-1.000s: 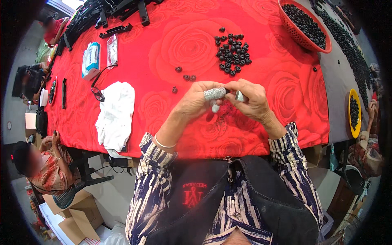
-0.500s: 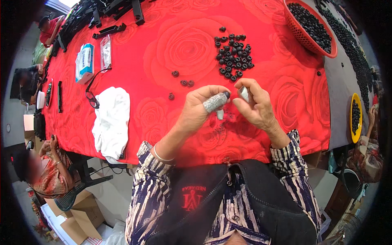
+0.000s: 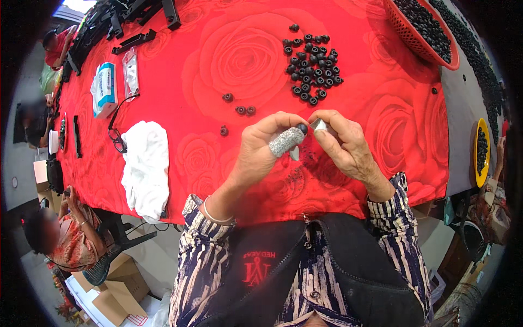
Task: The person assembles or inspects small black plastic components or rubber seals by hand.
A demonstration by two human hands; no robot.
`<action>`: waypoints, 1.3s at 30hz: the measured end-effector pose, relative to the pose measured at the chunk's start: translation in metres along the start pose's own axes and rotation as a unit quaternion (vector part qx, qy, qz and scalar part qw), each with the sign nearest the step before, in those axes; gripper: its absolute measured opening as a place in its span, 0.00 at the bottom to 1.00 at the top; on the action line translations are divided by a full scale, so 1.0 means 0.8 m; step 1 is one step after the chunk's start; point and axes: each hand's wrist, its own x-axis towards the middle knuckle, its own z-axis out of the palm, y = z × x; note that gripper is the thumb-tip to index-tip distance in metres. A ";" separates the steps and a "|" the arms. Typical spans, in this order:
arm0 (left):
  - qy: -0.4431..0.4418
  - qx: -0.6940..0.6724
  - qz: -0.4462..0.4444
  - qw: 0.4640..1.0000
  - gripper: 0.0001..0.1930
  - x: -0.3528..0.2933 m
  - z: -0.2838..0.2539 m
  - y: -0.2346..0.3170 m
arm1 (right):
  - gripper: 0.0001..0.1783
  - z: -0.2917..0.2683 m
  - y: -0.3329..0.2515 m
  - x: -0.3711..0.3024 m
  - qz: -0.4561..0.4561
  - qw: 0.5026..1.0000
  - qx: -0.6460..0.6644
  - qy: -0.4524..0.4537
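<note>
My left hand (image 3: 257,146) pinches a small round black part (image 3: 302,128) between its fingertips. A grey speckled sleeve (image 3: 284,143) wraps one of its digits, and a pale strip hangs below it. Close by on the right, my right hand (image 3: 351,146) is closed around a small light metal blade (image 3: 320,125), its edge right beside the black part; whether they touch I cannot tell. Under both hands, dark crumbs (image 3: 297,177) are scattered over the red flowered tablecloth (image 3: 245,201). Beyond them lies a pile of similar black parts (image 3: 312,71), with several more set apart to the left.
A red basket (image 3: 392,27) full of black parts stands far right, and a yellow tray (image 3: 477,169) sits near another person. On the left are a white cloth (image 3: 144,166), eyeglasses (image 3: 117,139), a tissue box (image 3: 106,90) and long black pieces (image 3: 133,42). Other people sit along the sides.
My right hand has come closer to my left, bringing the blade up beside the black part. The whole view has shifted slightly.
</note>
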 end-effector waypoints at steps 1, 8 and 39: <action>-0.005 0.006 -0.001 1.000 0.10 0.000 0.000 -0.001 | 0.11 0.000 0.001 0.000 0.002 1.000 0.001 0.001; -0.018 0.029 -0.007 0.999 0.11 0.001 -0.001 -0.002 | 0.10 -0.001 0.000 0.002 -0.020 1.000 -0.023 -0.006; 0.001 0.147 0.057 0.988 0.11 0.002 -0.001 -0.006 | 0.10 -0.002 0.004 0.004 -0.022 1.000 -0.019 -0.002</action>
